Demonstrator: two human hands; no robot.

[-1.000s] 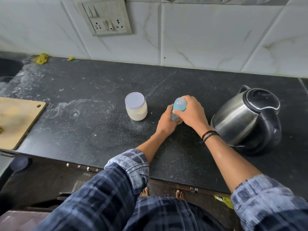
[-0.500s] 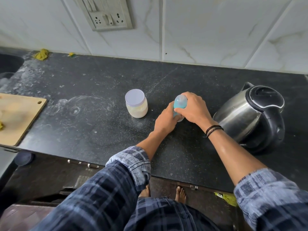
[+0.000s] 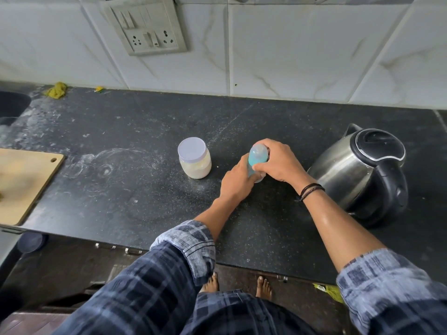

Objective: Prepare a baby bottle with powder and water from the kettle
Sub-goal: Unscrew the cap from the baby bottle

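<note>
Both hands grip the baby bottle [image 3: 257, 157]: left hand [image 3: 238, 181] low, right hand [image 3: 278, 160] on top. Left of the bottle, the lidded jar [image 3: 195, 158] holds pale powder.

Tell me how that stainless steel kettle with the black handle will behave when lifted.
The stainless steel kettle looks rigid and is probably heavy if filled; its water level is hidden. Its black handle sits to one side, so it may tip spout-down when lifted.

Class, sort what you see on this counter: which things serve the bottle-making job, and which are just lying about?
For the job: baby bottle, held by left hand and right hand; powder jar; kettle.
Lying about: wooden board; yellow-green scrap; switch panel.
</note>
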